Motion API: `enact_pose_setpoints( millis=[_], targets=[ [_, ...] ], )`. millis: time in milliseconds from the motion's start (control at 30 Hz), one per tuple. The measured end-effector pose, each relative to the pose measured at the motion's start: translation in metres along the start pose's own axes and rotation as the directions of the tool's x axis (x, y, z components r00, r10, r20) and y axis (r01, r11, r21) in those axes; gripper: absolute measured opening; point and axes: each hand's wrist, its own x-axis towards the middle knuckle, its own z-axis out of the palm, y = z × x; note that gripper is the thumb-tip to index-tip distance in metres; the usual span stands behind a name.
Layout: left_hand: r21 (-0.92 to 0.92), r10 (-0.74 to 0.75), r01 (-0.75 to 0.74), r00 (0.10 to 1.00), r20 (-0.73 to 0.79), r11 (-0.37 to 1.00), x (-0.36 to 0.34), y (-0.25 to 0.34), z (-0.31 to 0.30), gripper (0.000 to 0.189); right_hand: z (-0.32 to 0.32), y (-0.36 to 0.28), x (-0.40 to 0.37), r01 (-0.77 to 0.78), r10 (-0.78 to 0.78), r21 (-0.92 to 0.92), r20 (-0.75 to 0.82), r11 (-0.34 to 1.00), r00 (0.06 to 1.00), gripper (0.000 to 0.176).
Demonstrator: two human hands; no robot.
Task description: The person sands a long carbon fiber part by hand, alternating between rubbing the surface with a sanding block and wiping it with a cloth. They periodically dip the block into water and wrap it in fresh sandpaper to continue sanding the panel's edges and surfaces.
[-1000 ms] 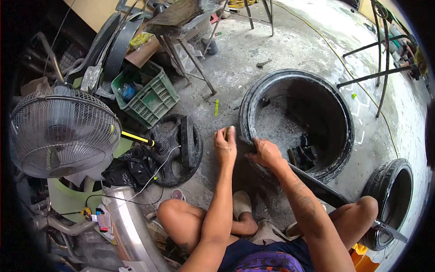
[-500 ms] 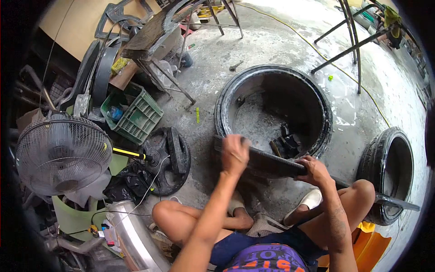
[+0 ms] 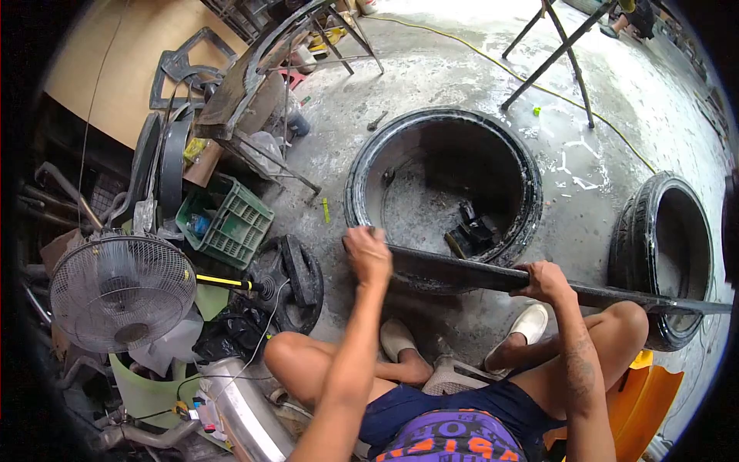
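A long, narrow black panel (image 3: 454,269) lies across the front of a large upright-opening tyre (image 3: 536,181) and reaches far to the right. My right hand (image 3: 545,281) grips the panel near its middle, fingers wrapped over the edge. At the panel's left end is my left hand (image 3: 368,252), its fingers closed. A small dark bit shows at those fingertips, too small to name. Inside the tyre, a dark block-like object (image 3: 473,235) rests on the dusty floor.
Another tyre (image 3: 643,231) stands at the right under the panel's far end. To the left are a fan (image 3: 123,292), a green crate (image 3: 239,223) and a black wheel-like base (image 3: 308,289). Metal stand legs (image 3: 570,54) and a yellow cable (image 3: 477,50) are beyond.
My left hand has moved left and slightly down to the panel's end. The panel now looks flatter and longer in view, and my right hand still holds it. The camera view has shifted.
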Motion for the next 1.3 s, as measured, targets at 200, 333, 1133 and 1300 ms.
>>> enact_pose_setpoints(
  millis=[200, 333, 1133, 1300],
  targets=[
    [-0.196, 0.420, -0.390, 0.895, 0.149, 0.900, -0.094, 0.141, 0.038, 0.026, 0.000, 0.005, -0.001, 0.049, -0.048, 0.023, -0.053, 0.999, 0.997, 0.056],
    [-0.012, -0.011, 0.013, 0.983, 0.184, 1.000, -0.005, 0.045, -0.015, 0.026, -0.014, 0.008, -0.013, -0.121, 0.121, -0.005, 0.051, 0.993, 0.991, 0.060],
    [-0.337, 0.475, -0.402, 0.863, 0.173, 0.851, -0.093, 0.166, 0.032, 0.028, -0.004, 0.004, -0.005, -0.002, -0.004, -0.054, -0.099, 0.999, 0.995, 0.043],
    [-0.314, 0.239, -0.258, 0.966, -0.097, 0.914, 0.001, 0.059, -0.021, 0.040, 0.007, -0.040, 0.038, 0.165, -0.164, -0.022, -0.309, 0.986, 0.937, 0.042]
  ],
)
